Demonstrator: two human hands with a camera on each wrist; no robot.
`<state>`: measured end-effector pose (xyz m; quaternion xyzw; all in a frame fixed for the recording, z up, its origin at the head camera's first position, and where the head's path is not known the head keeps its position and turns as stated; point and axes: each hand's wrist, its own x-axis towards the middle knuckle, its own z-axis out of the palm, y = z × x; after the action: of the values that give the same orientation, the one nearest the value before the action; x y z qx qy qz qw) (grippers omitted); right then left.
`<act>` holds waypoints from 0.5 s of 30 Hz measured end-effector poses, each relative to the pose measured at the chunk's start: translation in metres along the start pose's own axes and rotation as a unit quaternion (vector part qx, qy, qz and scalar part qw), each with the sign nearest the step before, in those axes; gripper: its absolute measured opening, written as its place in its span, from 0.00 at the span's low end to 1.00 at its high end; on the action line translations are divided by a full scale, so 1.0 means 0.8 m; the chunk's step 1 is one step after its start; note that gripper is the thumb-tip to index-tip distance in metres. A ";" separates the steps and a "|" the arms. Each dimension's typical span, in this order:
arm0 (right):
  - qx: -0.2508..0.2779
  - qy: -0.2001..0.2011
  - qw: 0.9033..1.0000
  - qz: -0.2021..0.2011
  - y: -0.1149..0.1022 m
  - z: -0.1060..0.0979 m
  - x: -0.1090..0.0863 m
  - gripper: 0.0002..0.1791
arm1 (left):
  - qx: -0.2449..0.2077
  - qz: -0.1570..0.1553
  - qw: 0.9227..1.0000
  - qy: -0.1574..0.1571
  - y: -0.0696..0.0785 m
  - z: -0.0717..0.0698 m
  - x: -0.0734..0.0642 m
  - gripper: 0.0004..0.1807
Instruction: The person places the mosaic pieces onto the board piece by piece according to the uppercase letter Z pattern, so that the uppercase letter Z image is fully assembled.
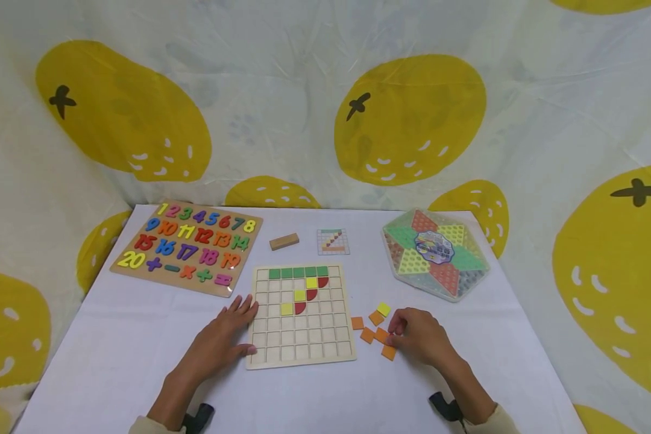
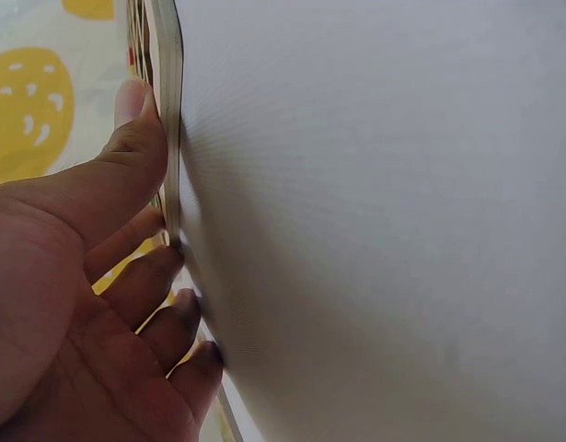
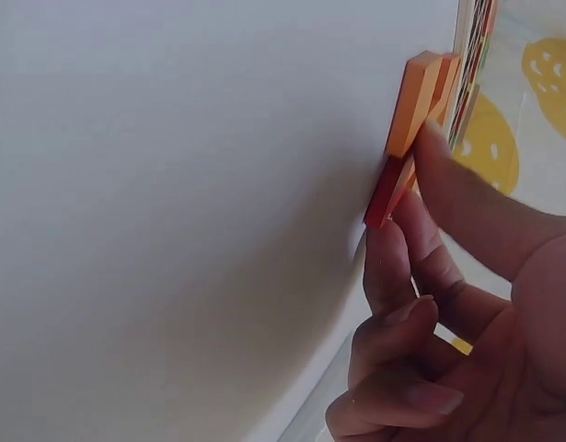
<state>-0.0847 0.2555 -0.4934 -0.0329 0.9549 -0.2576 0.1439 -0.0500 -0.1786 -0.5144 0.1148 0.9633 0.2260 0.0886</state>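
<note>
The wooden grid board bears a row of green squares, three yellow squares and three red rounded pieces. Along the board's left edge rests my left hand, fingers extended, with the thumb at the edge in the left wrist view. To the right of the board, my right hand reaches down to loose orange squares. In the right wrist view its thumb and fingertips pinch a red piece, right against an orange square. The head view hides that red piece behind the hand.
A number puzzle board lies at the back left, a small wooden block and a printed pattern card behind the grid board. At the back right is a hexagonal star-pattern game board. One loose yellow square lies beside the orange ones.
</note>
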 end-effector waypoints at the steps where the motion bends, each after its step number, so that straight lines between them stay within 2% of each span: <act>1: 0.000 0.001 1.000 0.001 -0.001 0.001 0.000 0.14 | 0.001 0.002 1.000 0.000 0.000 0.000 0.000 0.55; 6: -0.012 -0.001 1.000 0.027 -0.004 0.001 -0.001 0.16 | 0.002 0.000 1.000 -0.008 -0.001 0.000 0.002 0.55; 15: 0.018 -0.018 0.999 0.024 -0.010 0.002 0.000 0.15 | -0.001 -0.003 1.000 -0.010 0.000 -0.003 0.001 0.54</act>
<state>-0.0843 0.2478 -0.4904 -0.0123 0.9479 -0.2705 0.1676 -0.0510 -0.1796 -0.5128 0.1143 0.9624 0.2257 0.0990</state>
